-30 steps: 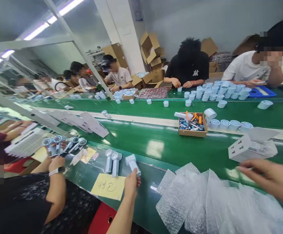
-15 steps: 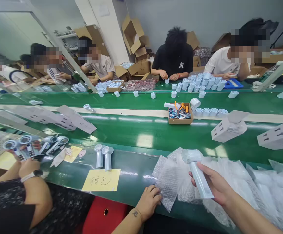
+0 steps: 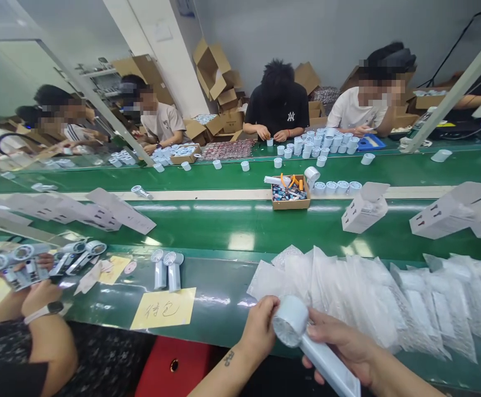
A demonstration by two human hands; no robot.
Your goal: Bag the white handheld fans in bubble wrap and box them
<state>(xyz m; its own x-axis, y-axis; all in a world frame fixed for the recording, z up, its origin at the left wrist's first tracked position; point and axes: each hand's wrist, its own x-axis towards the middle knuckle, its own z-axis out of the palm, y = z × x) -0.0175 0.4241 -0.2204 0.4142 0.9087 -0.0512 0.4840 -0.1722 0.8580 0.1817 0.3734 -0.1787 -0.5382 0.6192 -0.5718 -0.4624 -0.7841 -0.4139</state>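
Note:
A pale blue handheld fan point(image 3: 327, 358) is tilted in front of me, its round head up and to the left and its handle slanting down to the right. My right hand point(image 3: 343, 342) is wrapped round the handle just below the head. At the left side of the head, my left hand point(image 3: 261, 328) has its fingers curled against the rim, with the fingertips partly hidden. Just behind both hands, clear bubble bags point(image 3: 348, 292) lie in an overlapping row; several at the right end have pale blue fans inside.
Two fans point(image 3: 174, 273) lie beside a yellow handwritten card point(image 3: 164, 309). On the left, a co-worker's hands point(image 3: 37, 281) hold several fans. White boxes point(image 3: 364, 209) and a carton of parts point(image 3: 290, 203) stand on the green conveyor; other people sit across it.
My right hand has brought the fan down and left, towards me. My left hand has moved from the bubble bags up to the fan's head. The whole view has shifted slightly.

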